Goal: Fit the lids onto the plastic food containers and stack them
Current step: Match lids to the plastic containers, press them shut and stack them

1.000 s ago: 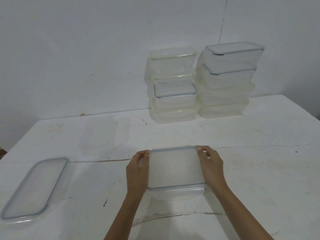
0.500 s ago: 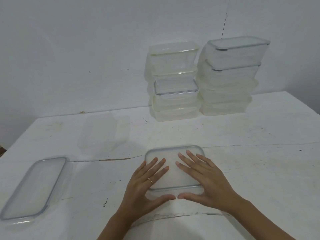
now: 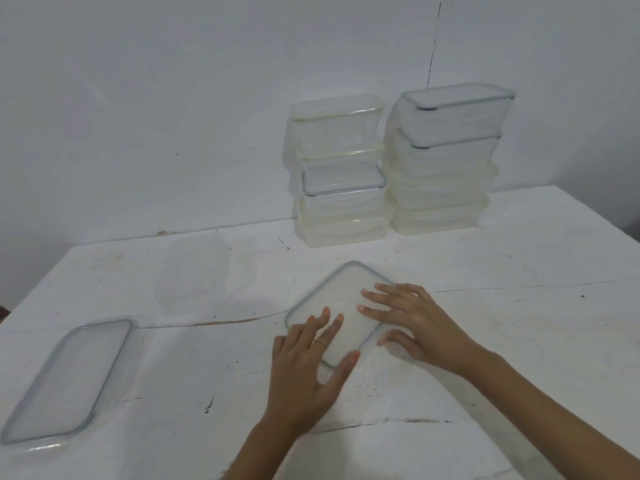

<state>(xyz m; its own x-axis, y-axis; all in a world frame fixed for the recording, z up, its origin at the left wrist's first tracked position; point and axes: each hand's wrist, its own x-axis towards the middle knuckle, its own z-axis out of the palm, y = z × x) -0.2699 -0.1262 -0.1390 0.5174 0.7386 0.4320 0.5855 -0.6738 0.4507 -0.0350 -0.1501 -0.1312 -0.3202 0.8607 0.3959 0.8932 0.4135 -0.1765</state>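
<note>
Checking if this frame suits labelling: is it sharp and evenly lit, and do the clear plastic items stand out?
Head view: dim, flat, greyish light with soft shadows and no harsh glare; slightly soft overall, yet the left hand and right hand read clearly. In the same view, one clear plastic piece lying flat nearly vanishes against the white table.

Left stack [image 3: 341, 174] and right stack [image 3: 446, 161] block the far middle. A lidded container [image 3: 65, 379] blocks the near left. The right side of the table [image 3: 526, 341] lies open.
</note>
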